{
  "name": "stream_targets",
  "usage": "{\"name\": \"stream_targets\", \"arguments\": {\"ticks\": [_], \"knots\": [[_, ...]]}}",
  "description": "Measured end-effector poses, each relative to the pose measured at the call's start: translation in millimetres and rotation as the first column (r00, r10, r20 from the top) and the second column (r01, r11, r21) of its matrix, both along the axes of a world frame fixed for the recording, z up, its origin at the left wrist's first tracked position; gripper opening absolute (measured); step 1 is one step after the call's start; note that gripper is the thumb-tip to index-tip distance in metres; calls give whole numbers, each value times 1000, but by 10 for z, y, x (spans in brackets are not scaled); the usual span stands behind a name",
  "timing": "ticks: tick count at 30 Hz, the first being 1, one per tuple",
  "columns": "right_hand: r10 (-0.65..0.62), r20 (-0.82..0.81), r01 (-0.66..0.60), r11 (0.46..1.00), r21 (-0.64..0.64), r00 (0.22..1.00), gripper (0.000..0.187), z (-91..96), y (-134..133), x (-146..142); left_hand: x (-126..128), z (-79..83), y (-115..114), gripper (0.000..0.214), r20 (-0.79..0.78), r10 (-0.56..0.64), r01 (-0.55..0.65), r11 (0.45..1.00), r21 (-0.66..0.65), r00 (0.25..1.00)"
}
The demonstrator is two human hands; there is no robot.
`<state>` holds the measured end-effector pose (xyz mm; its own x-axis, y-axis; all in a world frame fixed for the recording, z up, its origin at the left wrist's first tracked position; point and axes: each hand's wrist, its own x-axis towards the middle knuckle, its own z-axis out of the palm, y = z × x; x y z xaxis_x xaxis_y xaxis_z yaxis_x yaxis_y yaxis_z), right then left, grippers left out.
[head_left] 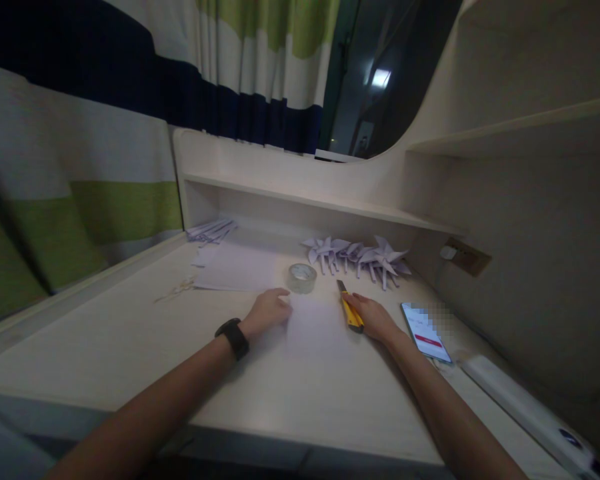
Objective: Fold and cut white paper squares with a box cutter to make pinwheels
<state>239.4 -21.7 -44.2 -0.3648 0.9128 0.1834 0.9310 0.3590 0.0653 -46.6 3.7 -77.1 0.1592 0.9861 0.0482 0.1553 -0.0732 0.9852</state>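
A white sheet of paper (315, 330) lies on the desk between my hands. My left hand (269, 312), with a dark watch on its wrist, rests at the sheet's left edge, index finger and thumb apart. My right hand (373, 316) is closed around a yellow utility knife (351, 312) by the sheet's right side. The knife's dark tip points away from me. Just beyond the sheet sits a roll of clear tape (303, 278).
Several paper pinwheels (360, 255) stand at the back right. Larger paper sheets (240, 263), paper sticks (213, 231) and thin pale strips (179, 288) lie at the left. A phone (426, 332) and a long white bar (525, 407) are on the right. A shelf (300, 195) spans the back.
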Motion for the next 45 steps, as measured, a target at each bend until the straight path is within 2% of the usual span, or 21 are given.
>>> {"name": "stream_targets", "arguments": {"ticks": [2,5,7,10,17,20,23,26,29,32,35,40,45], "knots": [[11,15,-11,1000,4,1000,59,-8,23,11,-19,3,2,56,-82,-21,27,997,74,996],[68,19,-68,998,14,998,56,-57,85,72,-26,70,-44,45,-247,-28,78,977,197,969],[78,47,-79,997,21,996,56,-112,147,140,-28,139,-75,30,-410,16,103,959,266,912],[93,98,-96,995,33,991,54,-198,247,248,-52,232,-90,24,-617,69,180,925,334,784],[120,88,-128,988,90,989,64,-290,331,356,-125,311,-121,22,-718,148,186,913,364,680],[135,64,-141,986,92,989,62,-303,323,354,-125,376,-158,20,-748,172,179,914,364,641],[109,23,-111,988,107,994,57,-315,306,357,-190,493,-199,23,-793,232,152,914,376,564],[60,-37,-53,987,152,998,55,-317,291,371,-459,613,-249,28,-839,300,131,909,395,453],[41,-74,-27,984,177,996,54,-286,276,366,-941,660,-318,27,-871,409,47,898,437,270],[6,-79,8,984,180,997,48,-233,257,325,-1427,614,-378,23,-883,464,-68,885,460,65],[14,-99,2,986,166,995,45,-196,238,279,-1695,526,-389,27,-895,442,-98,890,445,-52],[24,-127,-6,990,141,992,43,-189,205,258,-1730,445,-319,32,-900,428,-109,894,435,-80],[23,-152,4,985,174,988,38,-175,177,273,-1755,487,-273,30,-918,392,-103,912,397,-66]]}}
